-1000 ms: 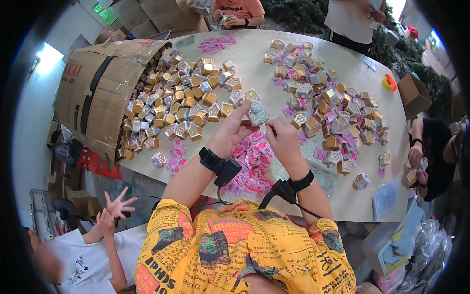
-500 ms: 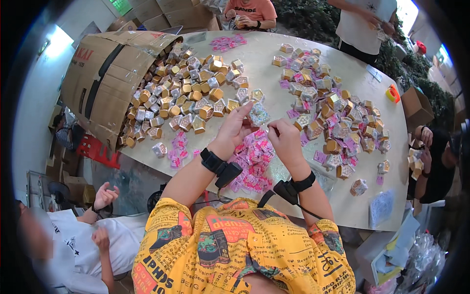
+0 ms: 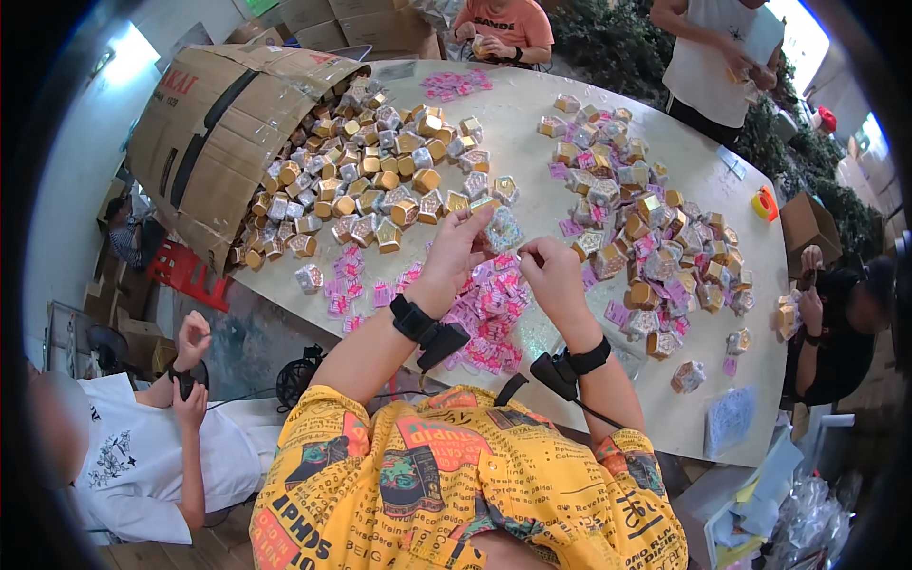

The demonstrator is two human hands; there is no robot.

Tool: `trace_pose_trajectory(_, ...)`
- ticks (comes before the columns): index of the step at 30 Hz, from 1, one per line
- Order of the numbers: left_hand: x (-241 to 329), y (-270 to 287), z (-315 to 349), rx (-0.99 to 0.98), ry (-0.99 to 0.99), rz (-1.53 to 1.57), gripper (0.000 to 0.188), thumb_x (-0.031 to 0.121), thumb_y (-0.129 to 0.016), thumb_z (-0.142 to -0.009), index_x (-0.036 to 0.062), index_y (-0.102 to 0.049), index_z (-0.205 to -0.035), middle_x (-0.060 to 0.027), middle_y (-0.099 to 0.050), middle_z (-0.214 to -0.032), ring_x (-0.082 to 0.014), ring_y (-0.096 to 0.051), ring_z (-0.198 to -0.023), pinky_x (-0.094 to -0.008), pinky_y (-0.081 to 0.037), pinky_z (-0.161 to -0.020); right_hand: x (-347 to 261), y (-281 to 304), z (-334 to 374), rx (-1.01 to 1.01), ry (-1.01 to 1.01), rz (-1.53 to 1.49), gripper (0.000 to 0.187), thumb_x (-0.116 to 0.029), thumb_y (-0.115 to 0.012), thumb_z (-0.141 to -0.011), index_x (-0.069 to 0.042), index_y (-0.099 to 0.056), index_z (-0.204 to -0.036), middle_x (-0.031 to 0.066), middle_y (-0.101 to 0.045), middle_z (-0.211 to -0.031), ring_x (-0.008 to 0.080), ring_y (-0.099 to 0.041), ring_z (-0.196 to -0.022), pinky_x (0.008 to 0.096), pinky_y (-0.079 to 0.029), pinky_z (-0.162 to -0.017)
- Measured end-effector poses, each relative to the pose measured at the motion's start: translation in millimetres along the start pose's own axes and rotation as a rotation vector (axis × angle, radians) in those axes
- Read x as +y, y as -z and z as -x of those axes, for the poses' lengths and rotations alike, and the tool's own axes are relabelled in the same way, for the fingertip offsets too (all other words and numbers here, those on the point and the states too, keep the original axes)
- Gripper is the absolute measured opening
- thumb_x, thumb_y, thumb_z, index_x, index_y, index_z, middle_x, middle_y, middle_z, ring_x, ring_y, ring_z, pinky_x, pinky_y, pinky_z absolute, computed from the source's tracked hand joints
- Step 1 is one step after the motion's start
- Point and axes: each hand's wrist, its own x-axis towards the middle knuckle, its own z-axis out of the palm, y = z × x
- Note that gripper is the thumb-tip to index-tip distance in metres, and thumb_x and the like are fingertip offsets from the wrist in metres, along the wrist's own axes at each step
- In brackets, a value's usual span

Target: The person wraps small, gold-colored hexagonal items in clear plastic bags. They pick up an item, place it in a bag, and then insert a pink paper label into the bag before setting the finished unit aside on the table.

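Observation:
My left hand (image 3: 454, 249) is closed around a small, pale, glittery five-sided box (image 3: 503, 231), apparently in clear wrap. Beside it, my right hand (image 3: 554, 271) pinches with thumb and forefinger at the box's lower right; a tiny white bit shows at the fingertips, too small to name. Below both hands lies a heap of small pink printed packets (image 3: 484, 318). To the left a large pile of gold and white five-sided boxes (image 3: 380, 171) spills across the table.
A big cardboard carton (image 3: 204, 142) lies on its side at the left. Boxes mixed with pink packets (image 3: 655, 247) cover the right of the table (image 3: 532, 171). An orange tape roll (image 3: 764, 203) and a bubble-wrap sheet (image 3: 731, 422) lie farther right. Several co-workers surround the table.
The view has shifted slightly. My hands keep nearly the same pose around the box. At the left, a co-worker's hands have come together near one wrist.

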Motion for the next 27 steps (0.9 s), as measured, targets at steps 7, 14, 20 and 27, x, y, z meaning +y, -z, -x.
trace_pose_trajectory(7, 3.6, -10.2, 14.5, 0.046, -0.059, -0.064, 0.042, 0.026, -0.071, -0.081, 0.0056, -0.046, -0.109, -0.0026, -0.057, -0.081, -0.0108, -0.056, -0.067, -0.0293, -0.052, -0.061, 2.4, -2.7, 0.6, -0.045, -0.18, -0.06, 0.012, -0.005, -0.06, -0.074, 0.004, -0.064, -0.08, 0.0206, -0.062, -0.075, 0.0327, -0.062, -0.069, 0.0374, -0.049, -0.064)
trace_pose_trajectory(14, 2.7, -10.1, 17.3, 0.036, -0.088, -0.084, 0.031, 0.025, -0.066, -0.086, 0.0092, -0.049, -0.106, -0.0022, -0.06, -0.084, -0.0113, -0.06, -0.072, -0.0266, -0.052, -0.061, 3.0, -4.9, 4.7, -0.004, -0.064, -0.153, 0.013, -0.006, -0.064, -0.078, 0.004, -0.065, -0.086, 0.0143, -0.064, -0.07, 0.0222, -0.062, -0.062, 0.0323, -0.048, -0.058)
trace_pose_trajectory(20, -11.2, 4.2, 7.2, -0.181, 0.058, 0.11, 0.027, 0.026, -0.059, -0.09, 0.0066, -0.055, -0.109, -0.0053, -0.061, -0.096, -0.0163, -0.061, -0.088, -0.0329, -0.052, -0.076, 4.7, 12.9, 12.1, -0.16, -0.362, -0.548, 0.012, -0.007, -0.068, -0.08, 0.005, -0.066, -0.082, 0.0042, -0.062, -0.066, 0.0083, -0.057, -0.053, 0.0224, -0.046, -0.05)
trace_pose_trajectory(27, -43.9, -11.7, 7.7, -0.137, 0.157, -0.016, 0.03, 0.03, -0.06, -0.089, 0.0049, -0.049, -0.102, -0.0079, -0.056, -0.085, -0.0188, -0.06, -0.078, -0.0343, -0.054, -0.069, 42.4, 3.0, 35.5, -0.065, -0.488, -0.642, 0.012, -0.009, -0.069, -0.079, 0.002, -0.065, -0.076, 0.0044, -0.063, -0.065, 0.0089, -0.059, -0.054, 0.0207, -0.046, -0.048)
